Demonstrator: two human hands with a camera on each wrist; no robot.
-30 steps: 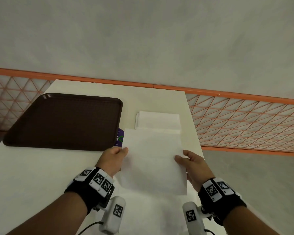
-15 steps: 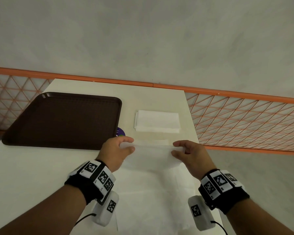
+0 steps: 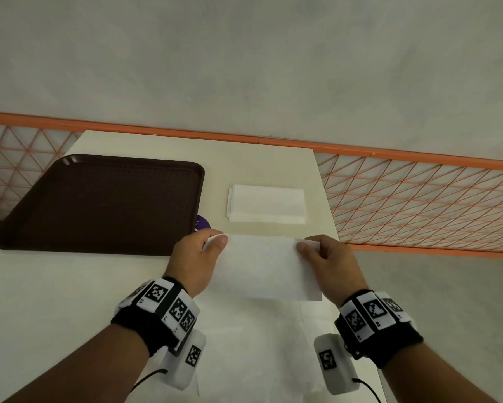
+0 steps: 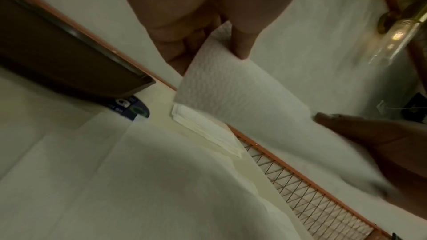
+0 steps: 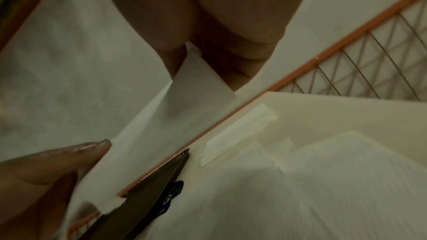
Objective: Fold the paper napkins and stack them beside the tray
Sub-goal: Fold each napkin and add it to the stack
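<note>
Fingers: left hand (image 3: 196, 258) and right hand (image 3: 330, 264) each pinching a far corner of the napkin (image 3: 266, 269)
Napkin: thin, white, embossed paper, lifted off the bench (image 3: 55, 301)
Stack (image 3: 267, 203): folded rectangles, just beyond, right of brown tray (image 3: 99, 203)

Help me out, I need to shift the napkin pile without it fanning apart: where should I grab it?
Probably by its two short ends, coming down from above with a hand at each. The napkin pile lies flat and wide on the table, right of the tray. Its left end shows loose layered edges, so pinching the whole thickness there should keep it together.
</note>
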